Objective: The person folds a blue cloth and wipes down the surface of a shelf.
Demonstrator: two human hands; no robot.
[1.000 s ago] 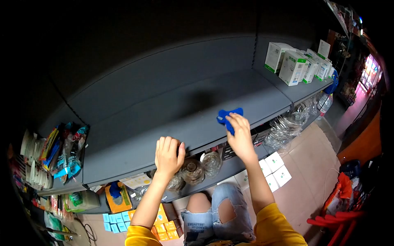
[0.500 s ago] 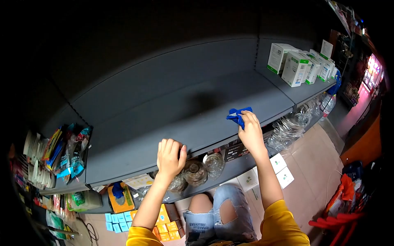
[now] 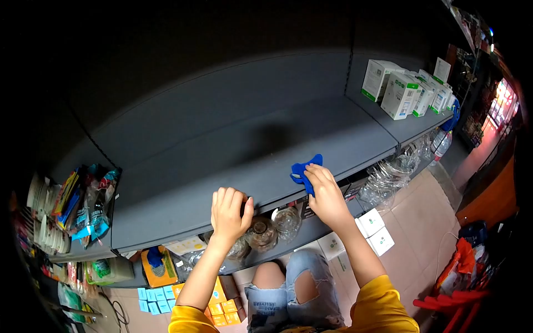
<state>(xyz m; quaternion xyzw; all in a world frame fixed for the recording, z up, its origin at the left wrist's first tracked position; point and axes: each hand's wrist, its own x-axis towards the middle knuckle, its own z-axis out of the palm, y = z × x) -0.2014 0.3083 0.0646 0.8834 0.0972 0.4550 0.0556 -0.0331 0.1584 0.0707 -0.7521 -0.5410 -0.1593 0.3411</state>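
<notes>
A blue cloth is bunched under the fingers of my right hand, which holds it down on the grey shelf near its front edge. My left hand rests on the same front edge, further left. Its fingers lie over the edge with the thumb apart, and I see nothing held in it. The fingertips of the left hand are partly hidden from view.
White-and-green boxes stand at the shelf's right end. Packaged goods and stacked white dishes fill the left. Plastic-wrapped glassware sits below. Blue boxes, orange boxes and white boxes are on the floor.
My right hand has slid the blue cloth left and toward me along the shelf. My left hand has stayed at the front edge.
</notes>
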